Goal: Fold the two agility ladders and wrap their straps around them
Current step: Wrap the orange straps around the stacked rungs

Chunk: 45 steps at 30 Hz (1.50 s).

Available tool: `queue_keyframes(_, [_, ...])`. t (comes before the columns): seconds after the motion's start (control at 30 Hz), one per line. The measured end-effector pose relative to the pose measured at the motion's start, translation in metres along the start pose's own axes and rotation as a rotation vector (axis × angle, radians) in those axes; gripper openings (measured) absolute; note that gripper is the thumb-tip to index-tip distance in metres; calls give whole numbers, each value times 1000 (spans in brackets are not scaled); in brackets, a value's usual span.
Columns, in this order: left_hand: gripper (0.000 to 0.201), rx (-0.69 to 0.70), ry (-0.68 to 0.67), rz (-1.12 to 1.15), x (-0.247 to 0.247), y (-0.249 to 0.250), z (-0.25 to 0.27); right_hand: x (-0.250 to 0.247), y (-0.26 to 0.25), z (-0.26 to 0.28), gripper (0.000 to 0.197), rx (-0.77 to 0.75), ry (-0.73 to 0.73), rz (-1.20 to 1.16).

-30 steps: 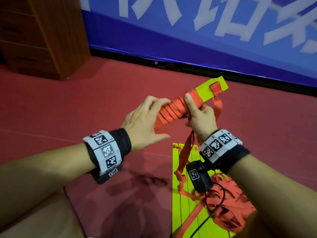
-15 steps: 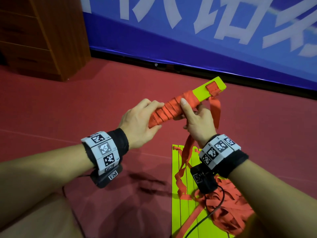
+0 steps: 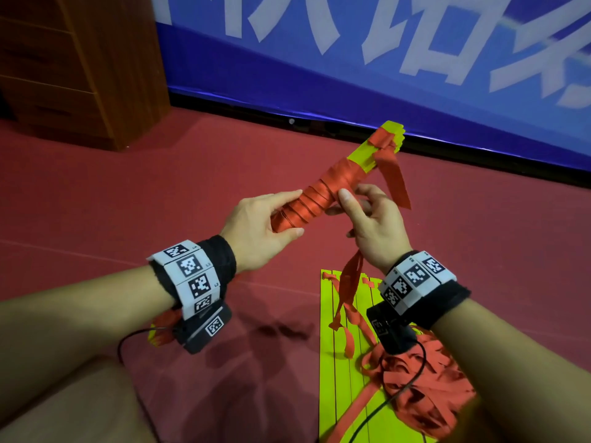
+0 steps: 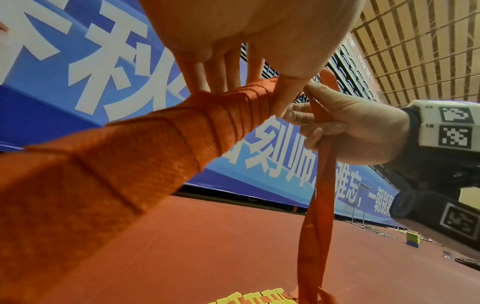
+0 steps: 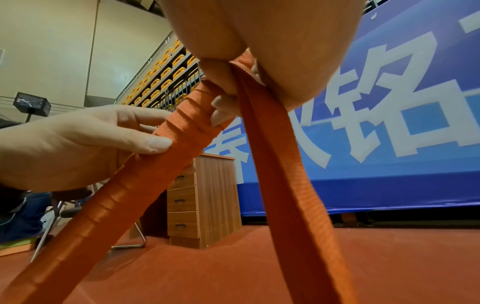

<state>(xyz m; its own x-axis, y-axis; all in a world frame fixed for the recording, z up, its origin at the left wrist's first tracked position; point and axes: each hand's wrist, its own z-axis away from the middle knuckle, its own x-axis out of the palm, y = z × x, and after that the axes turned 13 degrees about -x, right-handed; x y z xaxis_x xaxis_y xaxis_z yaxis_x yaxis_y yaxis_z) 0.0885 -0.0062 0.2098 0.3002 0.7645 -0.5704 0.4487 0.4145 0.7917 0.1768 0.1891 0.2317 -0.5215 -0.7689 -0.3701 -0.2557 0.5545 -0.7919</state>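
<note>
A blue banner (image 3: 351, 75) with white letters hangs at twelve o'clock. A brown wooden cabinet (image 3: 96, 68) stands at ten o'clock on the red floor (image 3: 160, 193).
</note>
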Motion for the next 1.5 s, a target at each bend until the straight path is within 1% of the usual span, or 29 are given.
queue_keyframes(0.13, [63,-41,-65,76,0,0,0,-3,4,0,32,-8,-9,31])
queue_keyframes(0.27, [60,-54,-117,111,0,1,2,-4,6,-1,34,17,13,-4])
queue_keyframes(0.4, [53,-94,-213,239,1,3,3,-4,6,-1,33,55,11,-71])
queue_keyframes(0.53, [46,-162,-340,363,4,3,5,-1,7,-1,50,127,51,-165])
queue_keyframes(0.57, [43,-176,-372,401,4,4,6,-1,6,-1,45,136,40,-185])
queue_keyframes(0.63, [36,-197,-401,449,5,6,6,-3,2,-2,27,133,25,-178])
queue_keyframes(0.67, [33,-207,-404,460,6,5,5,-3,0,-4,27,126,40,-158])
queue_keyframes(0.7, [32,-218,-405,471,7,5,4,-3,-1,-5,31,124,68,-143])
queue_keyframes(0.77, [35,-241,-389,475,9,8,4,0,-3,-7,41,127,140,-131])
queue_keyframes(0.83, [43,-246,-370,443,10,10,5,3,-6,-8,45,140,184,-139])
queue_keyframes(0.93, [38,-209,-318,314,12,10,7,7,-8,-6,47,161,221,-159])
queue_keyframes(0.97, [45,-182,-282,247,11,11,7,7,-8,-6,48,169,239,-157])
queue_keyframes(1.03, [72,-101,-198,73,10,13,9,9,-7,-7,50,181,269,-154])
queue_keyframes(1.07, [80,-59,-145,-23,10,13,10,9,-6,-7,52,192,286,-154])
queue_keyframes(1.1, [84,-26,-90,-109,11,14,11,10,-5,-8,54,206,300,-157])
queue_keyframes(1.17, [84,3,-4,-239,14,14,15,9,-6,-8,60,238,323,-156])
queue_keyframes(1.27, [74,44,72,-340,19,12,16,10,-6,-8,66,284,316,-141])
queue_keyframes(1.37, [65,82,117,-360,17,11,13,11,-9,-8,60,271,294,-132])
queue_keyframes(1.43, [63,90,127,-344,16,9,13,10,-11,-7,57,259,280,-113])
queue_keyframes(1.5, [63,96,130,-322,16,7,13,7,-13,-6,58,244,256,-96])
